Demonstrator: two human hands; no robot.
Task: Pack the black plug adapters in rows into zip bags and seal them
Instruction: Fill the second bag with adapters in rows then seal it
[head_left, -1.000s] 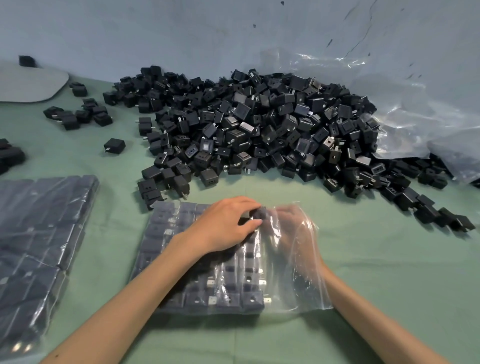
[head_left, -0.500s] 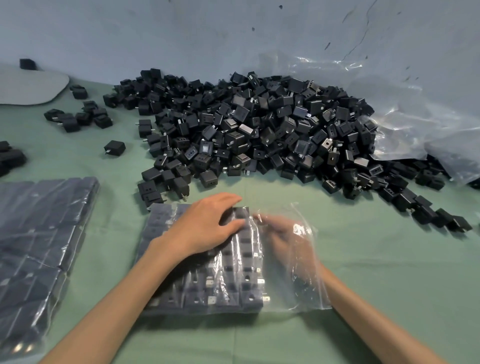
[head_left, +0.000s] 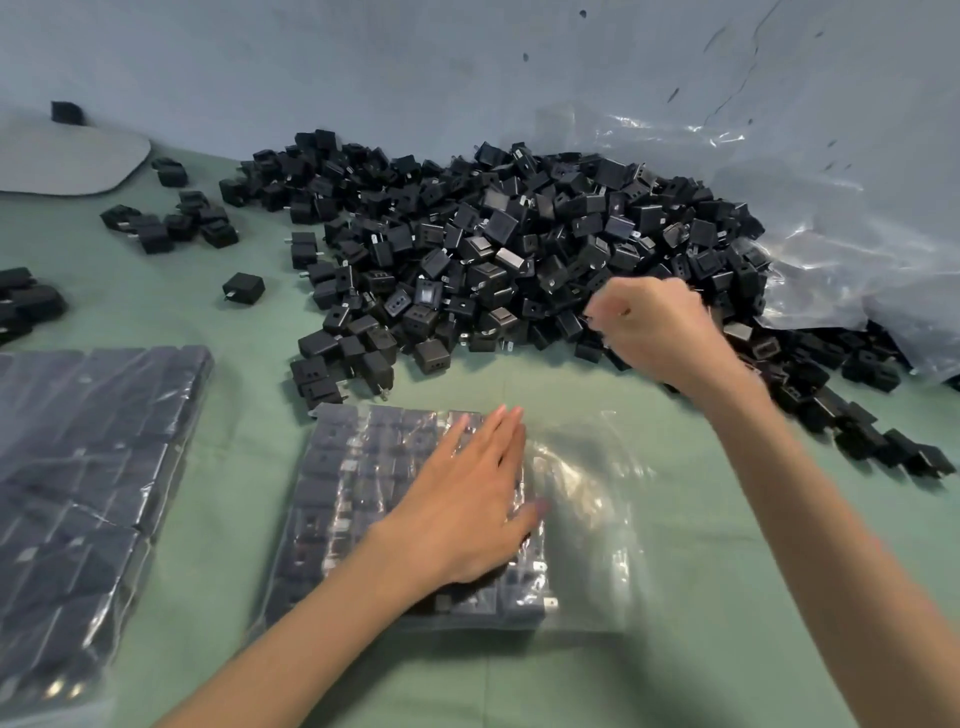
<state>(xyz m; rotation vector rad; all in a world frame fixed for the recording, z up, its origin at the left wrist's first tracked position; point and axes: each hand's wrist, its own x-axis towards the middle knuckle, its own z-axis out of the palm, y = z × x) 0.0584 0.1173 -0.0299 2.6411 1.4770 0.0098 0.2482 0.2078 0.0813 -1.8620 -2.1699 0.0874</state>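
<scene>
Left hand (head_left: 462, 519) on bag (head_left: 337, 493), green cloth (head_left: 675, 680)

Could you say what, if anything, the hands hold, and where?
Left hand: nothing, flat on the clear zip bag; right hand, curled at the black adapter pile: cannot tell.

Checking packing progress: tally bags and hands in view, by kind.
Partly filled zip bag: 1
Packed zip bag, left edge: 1
Crumpled clear plastic: 1
Hands: 2, left hand and right hand
Total: 5
Loose black plug adapters: heap, not countable
</scene>
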